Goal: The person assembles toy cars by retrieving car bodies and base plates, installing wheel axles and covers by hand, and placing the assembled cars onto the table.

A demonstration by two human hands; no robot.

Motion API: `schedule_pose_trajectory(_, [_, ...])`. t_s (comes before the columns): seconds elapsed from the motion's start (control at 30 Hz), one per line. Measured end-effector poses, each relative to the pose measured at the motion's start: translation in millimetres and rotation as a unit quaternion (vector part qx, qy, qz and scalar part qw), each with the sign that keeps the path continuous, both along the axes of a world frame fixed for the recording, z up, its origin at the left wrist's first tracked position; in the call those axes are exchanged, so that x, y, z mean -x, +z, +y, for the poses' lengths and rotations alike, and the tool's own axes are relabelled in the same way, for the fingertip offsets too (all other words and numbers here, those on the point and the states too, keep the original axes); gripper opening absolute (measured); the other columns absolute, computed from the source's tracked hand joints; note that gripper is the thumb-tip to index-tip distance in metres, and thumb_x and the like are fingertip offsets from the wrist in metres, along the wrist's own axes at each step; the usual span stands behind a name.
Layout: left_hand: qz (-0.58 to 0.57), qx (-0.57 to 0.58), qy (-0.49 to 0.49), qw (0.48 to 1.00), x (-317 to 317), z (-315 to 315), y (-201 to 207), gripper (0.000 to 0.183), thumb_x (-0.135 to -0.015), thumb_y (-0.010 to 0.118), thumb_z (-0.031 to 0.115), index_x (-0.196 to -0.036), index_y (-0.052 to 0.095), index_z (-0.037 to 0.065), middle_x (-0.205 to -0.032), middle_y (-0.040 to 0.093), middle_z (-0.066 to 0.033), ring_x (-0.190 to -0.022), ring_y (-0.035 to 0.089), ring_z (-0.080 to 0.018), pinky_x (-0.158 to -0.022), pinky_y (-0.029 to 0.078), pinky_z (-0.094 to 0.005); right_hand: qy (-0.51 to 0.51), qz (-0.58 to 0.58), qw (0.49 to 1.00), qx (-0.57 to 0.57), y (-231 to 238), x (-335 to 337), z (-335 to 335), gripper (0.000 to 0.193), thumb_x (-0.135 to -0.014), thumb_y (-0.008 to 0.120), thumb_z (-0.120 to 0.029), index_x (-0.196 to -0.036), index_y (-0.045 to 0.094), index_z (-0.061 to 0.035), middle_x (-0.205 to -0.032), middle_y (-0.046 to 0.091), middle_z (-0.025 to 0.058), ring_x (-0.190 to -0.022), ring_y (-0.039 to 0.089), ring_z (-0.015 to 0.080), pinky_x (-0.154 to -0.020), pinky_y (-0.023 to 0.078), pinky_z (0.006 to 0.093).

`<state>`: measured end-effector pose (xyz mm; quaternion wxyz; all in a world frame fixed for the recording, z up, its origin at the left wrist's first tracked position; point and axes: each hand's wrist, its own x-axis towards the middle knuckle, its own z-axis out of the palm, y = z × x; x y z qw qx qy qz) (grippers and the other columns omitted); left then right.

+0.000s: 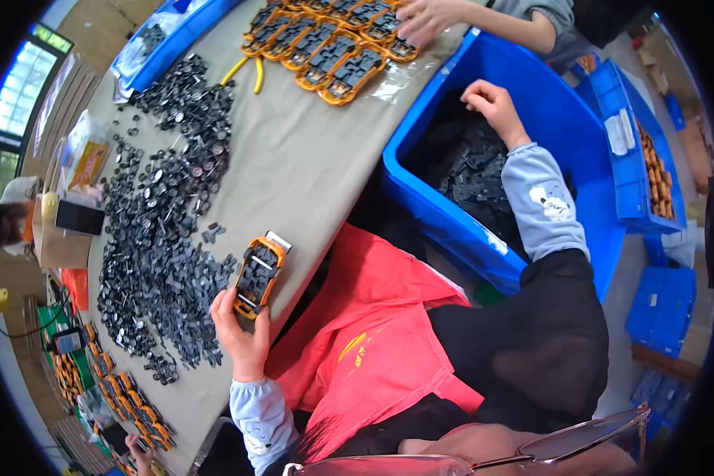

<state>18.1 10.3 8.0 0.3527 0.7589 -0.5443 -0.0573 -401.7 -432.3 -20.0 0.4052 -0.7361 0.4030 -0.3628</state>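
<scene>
My left hand [243, 336] grips the near end of an orange toy car shell [276, 268] between thumb and fingers, at the table's edge. The shell lies underside up, with black parts and a silvery axle-like bar inside it. My right hand [496, 111] is raised over a large blue bin [567, 103], its fingers bent and pressed together. Whatever they may hold is too small to make out. Dark plastic parts [476, 170] are heaped inside the bin, partly hidden behind my right forearm.
Black wheels [163, 178] and small black pieces [163, 297] are spread over the table's left. Beyond lie yellow-handled pliers [259, 75] and rows of orange car shells [337, 67], touched by a co-worker's hand [430, 20]. Another blue crate [627, 178] stands right.
</scene>
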Motion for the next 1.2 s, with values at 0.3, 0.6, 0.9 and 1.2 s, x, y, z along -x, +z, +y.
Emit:
schedule_pose_trajectory(0.3, [0.007,-0.006,0.001,1.000,1.8,0.7,0.1,0.065,-0.074,0.077,0.001,-0.133,0.051,0.002,-0.128,0.054,-0.0201,-0.117,0.056,-0.0359,-0.102,0.044,-0.0421,-0.051,0.492,0.835,0.241,-200.9,20.6,-25.7,0.045,-0.084,0.062,-0.014,-0.129,0.064,-0.0119,-0.128,0.063,0.0109,-0.124,0.056,0.0318,-0.094,0.048,0.0517])
schedule_pose_trajectory(0.6, [-0.006,-0.008,0.006,1.000,7.2,-2.1,1.2,0.066,-0.073,0.078,0.001,-0.133,0.052,0.003,-0.128,0.054,-0.0199,-0.116,0.056,-0.0357,-0.102,0.044,-0.0420,-0.028,0.530,0.804,0.266,-169.4,30.8,-20.7,0.019,-0.081,0.066,-0.013,-0.097,0.075,-0.0161,-0.102,0.064,0.0027,-0.105,0.058,0.0287,-0.087,0.044,0.0508])
schedule_pose_trajectory(0.9, [0.003,0.023,-0.007,1.000,1.5,4.5,2.3,0.065,-0.072,0.077,-0.001,-0.132,0.053,0.004,-0.129,0.053,-0.0172,-0.117,0.056,-0.0323,-0.098,0.046,-0.0385,0.046,-0.017,0.950,0.308,62.0,-61.8,84.0,0.028,-0.075,0.076,0.004,-0.100,0.074,-0.0091,-0.099,0.065,0.0093,-0.089,0.067,0.0255,-0.078,0.054,0.0329])
schedule_pose_trajectory(1.2, [-0.063,0.043,-0.017,0.997,0.6,-5.3,2.3,0.063,-0.071,0.083,0.010,-0.127,0.057,0.006,-0.126,0.062,-0.0154,-0.114,0.058,-0.0354,-0.097,0.045,-0.0428,0.360,0.161,0.822,0.410,45.5,-207.5,107.4,0.051,-0.073,0.065,0.007,-0.122,0.065,-0.0056,-0.134,0.060,0.0140,-0.116,0.064,0.0333,-0.094,0.055,0.0376])
